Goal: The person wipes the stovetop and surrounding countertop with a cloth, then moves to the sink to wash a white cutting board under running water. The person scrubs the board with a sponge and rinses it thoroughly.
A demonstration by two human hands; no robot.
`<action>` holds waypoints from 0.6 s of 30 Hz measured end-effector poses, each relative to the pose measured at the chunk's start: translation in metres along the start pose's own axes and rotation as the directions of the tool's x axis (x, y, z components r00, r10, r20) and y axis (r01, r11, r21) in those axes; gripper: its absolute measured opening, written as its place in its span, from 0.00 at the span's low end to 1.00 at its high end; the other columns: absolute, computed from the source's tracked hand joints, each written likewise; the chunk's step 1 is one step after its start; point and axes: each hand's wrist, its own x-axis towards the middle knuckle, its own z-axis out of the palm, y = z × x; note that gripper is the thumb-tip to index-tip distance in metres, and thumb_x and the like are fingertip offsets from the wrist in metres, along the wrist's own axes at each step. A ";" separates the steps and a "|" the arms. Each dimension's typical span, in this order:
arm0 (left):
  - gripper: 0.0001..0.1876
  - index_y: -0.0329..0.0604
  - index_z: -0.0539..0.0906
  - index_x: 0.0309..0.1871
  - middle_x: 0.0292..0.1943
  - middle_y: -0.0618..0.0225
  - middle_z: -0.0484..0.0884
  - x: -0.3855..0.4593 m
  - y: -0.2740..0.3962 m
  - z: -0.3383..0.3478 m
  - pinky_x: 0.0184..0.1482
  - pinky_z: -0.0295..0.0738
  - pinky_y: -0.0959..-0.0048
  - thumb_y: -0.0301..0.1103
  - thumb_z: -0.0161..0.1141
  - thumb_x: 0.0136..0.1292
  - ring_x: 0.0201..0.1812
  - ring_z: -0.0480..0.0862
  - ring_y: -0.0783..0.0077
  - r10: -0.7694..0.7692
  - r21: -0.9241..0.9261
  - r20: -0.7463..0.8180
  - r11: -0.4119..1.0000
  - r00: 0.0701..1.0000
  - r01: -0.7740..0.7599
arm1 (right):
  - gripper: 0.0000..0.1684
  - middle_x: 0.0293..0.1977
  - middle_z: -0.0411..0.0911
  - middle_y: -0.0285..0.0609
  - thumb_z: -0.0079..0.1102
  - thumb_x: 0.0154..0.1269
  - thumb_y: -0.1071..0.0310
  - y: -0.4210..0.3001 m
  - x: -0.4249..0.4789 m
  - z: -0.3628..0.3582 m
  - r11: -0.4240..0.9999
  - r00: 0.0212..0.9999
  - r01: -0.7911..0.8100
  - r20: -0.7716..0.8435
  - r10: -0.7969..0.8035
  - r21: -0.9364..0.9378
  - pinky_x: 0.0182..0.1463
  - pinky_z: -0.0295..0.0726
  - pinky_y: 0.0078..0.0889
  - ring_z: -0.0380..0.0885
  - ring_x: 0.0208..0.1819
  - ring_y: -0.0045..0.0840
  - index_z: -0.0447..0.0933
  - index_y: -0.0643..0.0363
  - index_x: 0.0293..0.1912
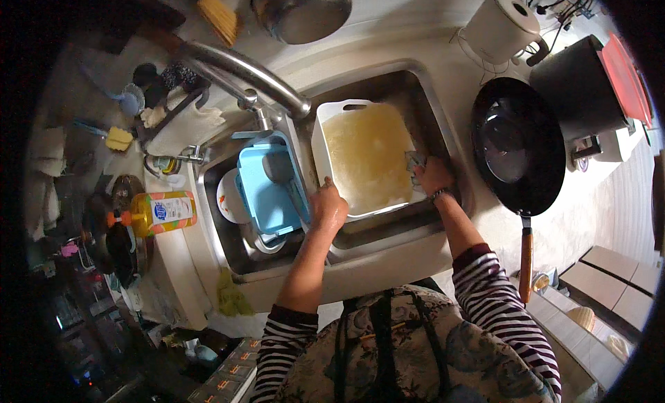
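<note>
A white plastic bin with a slot handle in its far wall sits in the right bowl of a steel double sink. Cloudy yellowish liquid fills much of it. My left hand, wet, grips the bin's near left edge with the thumb up. Against the bin's right side, my right hand is closed on a greyish rag, partly hidden by the fingers. In the left bowl, a light blue plastic basin rests over a white dish.
A steel faucet reaches over the sink divider. A yellow dish soap bottle lies toward the left in view. On the right counter are a black wok, a dark pot and a white kettle. A steel bowl stands behind.
</note>
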 end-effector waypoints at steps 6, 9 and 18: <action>0.24 0.15 0.71 0.50 0.28 0.40 0.81 0.016 0.035 -0.027 0.40 0.78 0.59 0.24 0.51 0.49 0.34 0.83 0.47 0.192 0.236 0.017 0.953 0.981 -0.191 | 0.32 0.41 0.80 0.51 0.70 0.43 0.57 0.054 0.054 0.067 0.747 0.956 -0.065 0.256 -0.144 0.662 0.49 0.75 0.35 0.78 0.45 0.35 0.76 0.63 0.48; 0.19 0.18 0.75 0.44 0.28 0.41 0.81 0.028 0.047 -0.040 0.39 0.78 0.59 0.24 0.52 0.49 0.33 0.83 0.48 0.262 0.276 0.032 0.925 0.964 -0.261 | 0.31 0.38 0.81 0.49 0.71 0.40 0.60 0.011 0.025 0.055 0.736 0.983 0.152 -0.025 -0.181 0.660 0.49 0.74 0.32 0.78 0.43 0.35 0.77 0.63 0.47; 0.06 0.36 0.81 0.22 0.27 0.47 0.81 0.036 0.119 -0.082 0.37 0.78 0.57 0.26 0.53 0.48 0.32 0.83 0.47 0.398 0.419 0.104 0.813 0.912 -0.403 | 0.26 0.44 0.78 0.53 0.65 0.48 0.59 0.000 0.006 0.047 0.921 0.947 -0.141 0.321 0.019 0.363 0.50 0.74 0.36 0.77 0.46 0.38 0.77 0.64 0.46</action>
